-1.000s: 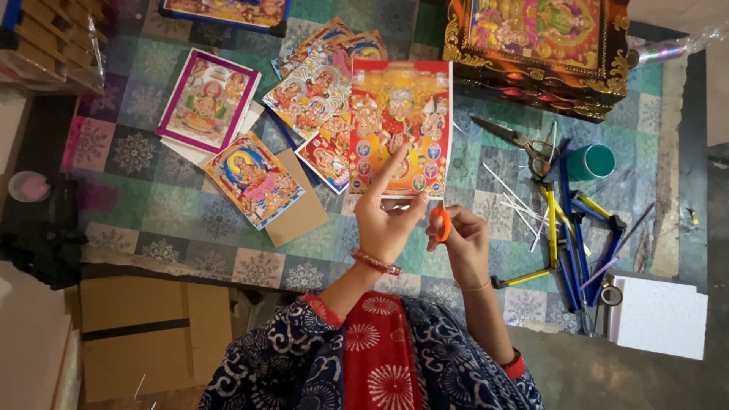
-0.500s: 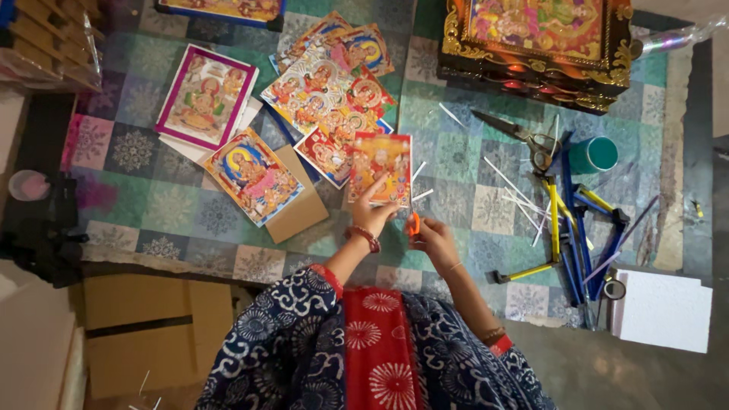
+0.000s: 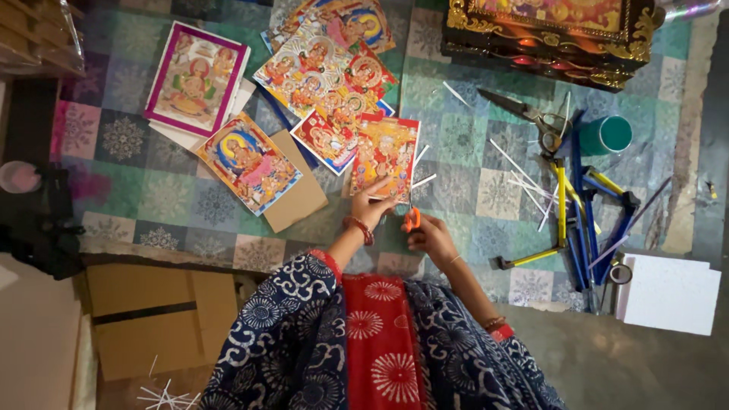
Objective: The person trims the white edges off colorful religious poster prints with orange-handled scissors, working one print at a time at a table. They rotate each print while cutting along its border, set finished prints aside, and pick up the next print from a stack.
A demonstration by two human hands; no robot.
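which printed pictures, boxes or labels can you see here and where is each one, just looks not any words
Print held by the left hand: upright rectangle, red and orange.
Purple-bordered print, upper left of the mat: rectangle, pink and cream.
Print on brown card, left of the hands: tilted, yellow and blue.
Fanned prints, top middle: overlapping, red and orange.
Ornate frame, top right: dark with gold trim.
Orange-handled scissors in the right hand.
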